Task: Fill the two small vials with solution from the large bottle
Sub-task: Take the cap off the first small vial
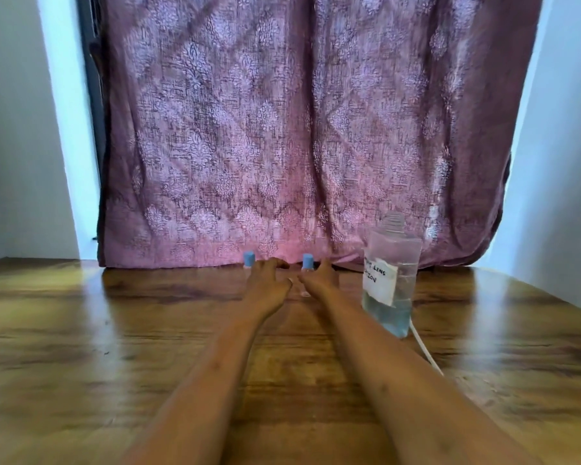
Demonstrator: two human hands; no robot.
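- Hands: your left hand (267, 284) and right hand (320, 279) are both stretched far forward, side by side, thumbs nearly meeting above the wooden table (114, 330).
- Left vial (249, 259): it stands upright at the far table edge with its blue cap on, just beside the fingertips of your left hand. Motion blur hides whether you touch or grip it, so I cannot tell.
- Right vial (307, 260): also blue-capped and upright, it sits between your two hands, close against the right hand's thumb side. Whether those fingers close round it cannot be told either.
- Large bottle (391, 313): it stands upright to the right of your right forearm, apart from both hands, with its threaded neck bare and clear liquid inside. A white handwritten label (381, 280) faces you.
- White cable (425, 350): it runs along the table from behind the bottle's base toward you.
- Patterned purple curtain (299, 129): it hangs directly behind the vials, its hem meeting the table.
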